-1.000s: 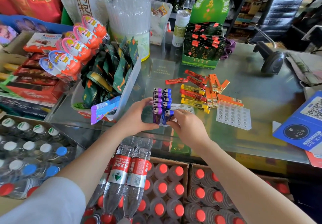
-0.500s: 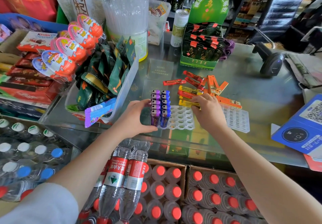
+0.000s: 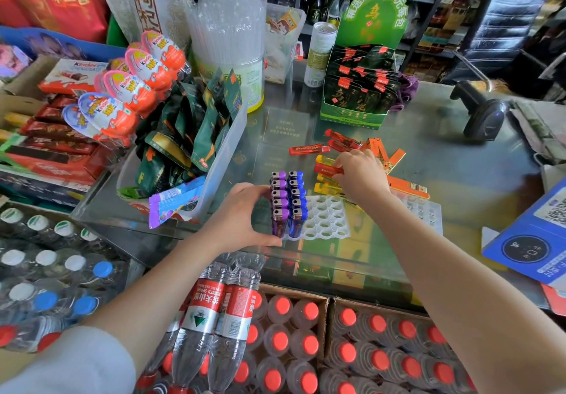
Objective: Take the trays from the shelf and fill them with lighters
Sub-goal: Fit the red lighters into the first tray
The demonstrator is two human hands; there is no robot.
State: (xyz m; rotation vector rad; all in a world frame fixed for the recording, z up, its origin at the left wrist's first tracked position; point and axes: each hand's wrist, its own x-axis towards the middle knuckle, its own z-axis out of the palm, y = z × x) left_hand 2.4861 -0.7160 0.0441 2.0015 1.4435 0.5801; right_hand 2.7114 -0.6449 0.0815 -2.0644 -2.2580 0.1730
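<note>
Head view showed a glass worktop (image 3: 459,154) in a shop, with both bare arms reaching forward over it. A white tray (image 3: 324,219) with round holes lay flat near the front edge of the worktop. Its left part carried two rows of upright lighters: purple lighters (image 3: 279,200) in the outer row and blue lighters (image 3: 296,200) right beside them. The rest of its holes stood unfilled.

The left hand (image 3: 242,216) sat against the left side of the tray, thumb at the near corner and fingers curled round the purple row, gripping the tray with its lighters. The right hand (image 3: 361,176) lay beyond the tray, over a loose heap of flat-lying lighters, and its fingers pinched a red lighter (image 3: 326,168) at the left edge of that heap. Yellow lighters (image 3: 326,188) lay just under and beside the hand, touching the far edge of the tray, and orange lighters (image 3: 407,185) spread to the right of the wrist. One more single red lighter (image 3: 309,149) lay alone, farther back and apart from the heap.

A second tray (image 3: 425,213), clear and ribbed, lay to the right of the white one, partly under the right forearm. A barcode scanner (image 3: 482,114) stood well to the right at the back, and a green display box (image 3: 355,114) of dark sachets stood behind the heap.
</note>
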